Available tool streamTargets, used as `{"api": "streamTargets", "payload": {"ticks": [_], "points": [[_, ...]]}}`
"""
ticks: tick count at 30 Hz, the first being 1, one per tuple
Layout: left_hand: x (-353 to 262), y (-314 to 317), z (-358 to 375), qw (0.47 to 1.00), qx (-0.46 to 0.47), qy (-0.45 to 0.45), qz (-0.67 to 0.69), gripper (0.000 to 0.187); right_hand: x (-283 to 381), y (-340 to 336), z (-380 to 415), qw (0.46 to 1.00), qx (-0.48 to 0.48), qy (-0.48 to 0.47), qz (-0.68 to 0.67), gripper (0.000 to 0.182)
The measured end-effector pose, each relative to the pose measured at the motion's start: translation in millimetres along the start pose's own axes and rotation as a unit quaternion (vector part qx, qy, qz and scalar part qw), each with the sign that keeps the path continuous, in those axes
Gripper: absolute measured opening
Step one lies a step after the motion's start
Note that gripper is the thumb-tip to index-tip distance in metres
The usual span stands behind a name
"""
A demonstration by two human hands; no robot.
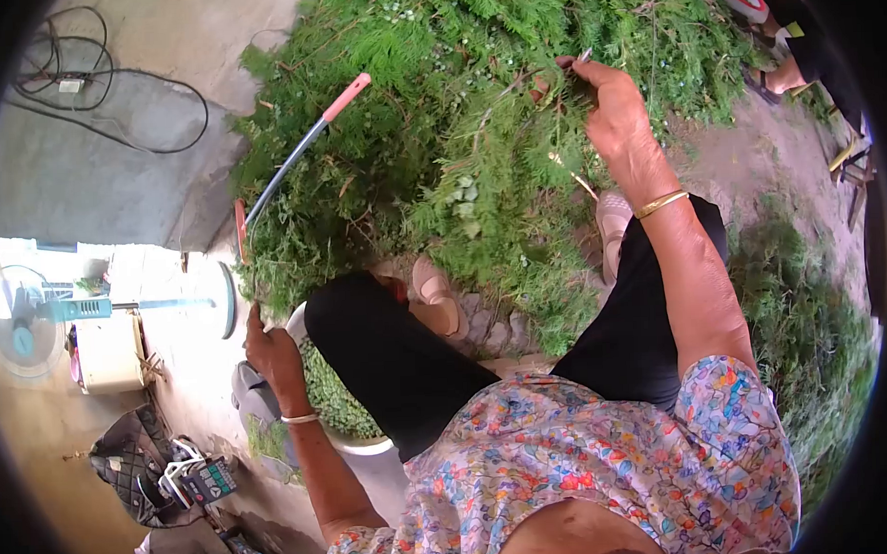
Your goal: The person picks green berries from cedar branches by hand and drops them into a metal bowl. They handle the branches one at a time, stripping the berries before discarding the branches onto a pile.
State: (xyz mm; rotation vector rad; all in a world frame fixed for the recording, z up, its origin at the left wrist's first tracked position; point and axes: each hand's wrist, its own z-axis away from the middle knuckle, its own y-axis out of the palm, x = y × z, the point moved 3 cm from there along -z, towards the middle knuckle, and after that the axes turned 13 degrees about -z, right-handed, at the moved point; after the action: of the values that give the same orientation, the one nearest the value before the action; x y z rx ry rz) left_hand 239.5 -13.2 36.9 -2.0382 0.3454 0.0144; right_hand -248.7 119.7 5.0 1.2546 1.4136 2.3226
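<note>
My right hand [616, 115], with a gold bangle on the wrist, is closed at the upper middle over a heap of cut evergreen branches [435, 43]. Its fingers pinch an evergreen branch [501, 109], and a small shiny tip shows beside them. At the left, my left hand [275, 359] is raised beside my knee with its fingers drawn together; what they hold, if anything, is too small to name. Just right of that hand stands a white bucket [369, 446] of small green cones [335, 388], partly hidden by my leg.
A curved grey bar with pink ends [302, 150] rests on the branches. A black cable [130, 102] lies on a concrete slab [99, 191]. A standing fan [78, 309] and a quilted black bag [132, 454] are at left. Another person's foot [780, 78] shows at upper right.
</note>
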Motion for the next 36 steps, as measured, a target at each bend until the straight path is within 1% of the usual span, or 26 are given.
{"api": "streamTargets", "payload": {"ticks": [1, 2, 3, 4, 5, 7, 8, 10, 11, 12, 13, 14, 16, 18, 19, 21, 22, 24, 25, 27, 28, 30, 31, 33, 34, 36], "points": [[5, -3, 4, 0.973, -0.044, 0.102, -0.201, 0.034, -2, 3, 3, 1.000, 0.002, 0.004, 0.000, 0.022], [11, -5, 8, 0.973, -0.045, 0.099, -0.203, 0.034, -1, 6, 7, 1.000, -0.005, 0.010, -0.006, 0.022], [1, -14, 12, 0.989, -0.030, 0.053, -0.137, 0.035, -2, 9, 9, 1.000, -0.013, 0.014, -0.012, 0.021], [-8, -19, 17, 0.998, -0.015, 0.006, -0.068, 0.035, -5, 4, 3, 1.000, 0.009, 0.017, -0.020, 0.020], [-18, -19, 20, 1.000, -0.010, 0.017, 0.001, 0.028, -6, 0, 1, 1.000, 0.010, 0.020, -0.017, 0.020], [-61, -22, 22, 0.989, 0.033, -0.020, 0.141, 0.019, -9, 1, 0, 0.999, 0.024, 0.033, -0.001, 0.021], [-68, -16, 19, 0.989, 0.032, -0.025, 0.140, 0.019, -10, 3, 2, 0.999, 0.026, 0.037, 0.001, 0.021], [-86, -8, 15, 0.989, -0.025, 0.118, 0.085, 0.015, -8, 4, 6, 0.998, 0.031, 0.041, -0.022, 0.022], [-94, -8, 17, 0.989, -0.025, 0.118, 0.084, 0.015, -7, 2, 4, 0.998, 0.031, 0.041, -0.023, 0.022], [-102, -7, 19, 0.986, 0.025, 0.053, 0.157, 0.013, -6, 0, 1, 0.999, 0.043, 0.030, -0.005, 0.022], [-112, -6, 23, 0.971, 0.076, -0.012, 0.228, 0.011, -5, -2, -1, 0.998, 0.052, 0.018, 0.012, 0.022], [-128, -8, 32, 0.943, 0.138, -0.041, 0.301, 0.012, -6, -4, -2, 0.999, 0.049, 0.020, 0.011, 0.022], [-157, -1, 51, 0.896, 0.256, 0.039, 0.361, 0.016, -6, -2, -4, 0.998, 0.058, 0.020, 0.022, 0.022], [-192, -2, 68, 0.841, 0.354, -0.001, 0.410, 0.020, -6, 1, 0, 0.998, 0.053, 0.007, 0.041, 0.022], [-199, 10, 75, 0.840, 0.354, -0.003, 0.411, 0.020, -6, 2, 3, 0.997, 0.049, -0.007, 0.058, 0.022], [-206, 35, 81, 0.836, 0.305, 0.014, 0.456, 0.023, -9, 5, 7, 0.997, 0.056, -0.002, 0.059, 0.020], [-212, 40, 81, 0.836, 0.305, 0.014, 0.455, 0.023, -11, 7, 9, 0.996, 0.064, 0.002, 0.059, 0.019], [-218, 47, 77, 0.818, 0.286, -0.048, 0.497, 0.026, -12, 11, 14, 0.996, 0.062, 0.012, 0.070, 0.019], [-220, 47, 73, 0.819, 0.286, -0.047, 0.495, 0.026, -13, 11, 16, 0.995, 0.059, 0.021, 0.082, 0.019], [-223, 42, 68, 0.838, 0.272, -0.035, 0.472, 0.030, -15, 5, 8, 0.994, 0.068, 0.008, 0.086, 0.019], [-225, 44, 69, 0.837, 0.274, -0.035, 0.472, 0.030, -16, 3, 6, 0.993, 0.079, -0.004, 0.091, 0.019], [-230, 44, 72, 0.891, 0.226, 0.006, 0.393, 0.026, -15, 2, 7, 0.992, 0.080, 0.002, 0.093, 0.019], [-234, 43, 73, 0.891, 0.226, 0.006, 0.393, 0.026, -15, 3, 8, 0.992, 0.083, 0.007, 0.094, 0.019], [-241, 38, 73, 0.895, 0.175, -0.017, 0.410, 0.029, -17, 7, 12, 0.993, 0.076, 0.007, 0.087, 0.018], [-243, 42, 71, 0.895, 0.177, -0.016, 0.410, 0.029, -17, 7, 13, 0.994, 0.070, 0.006, 0.081, 0.017], [-246, 49, 67, 0.868, 0.170, -0.008, 0.468, 0.032, -20, 5, 11, 0.995, 0.073, 0.007, 0.074, 0.017]]}}
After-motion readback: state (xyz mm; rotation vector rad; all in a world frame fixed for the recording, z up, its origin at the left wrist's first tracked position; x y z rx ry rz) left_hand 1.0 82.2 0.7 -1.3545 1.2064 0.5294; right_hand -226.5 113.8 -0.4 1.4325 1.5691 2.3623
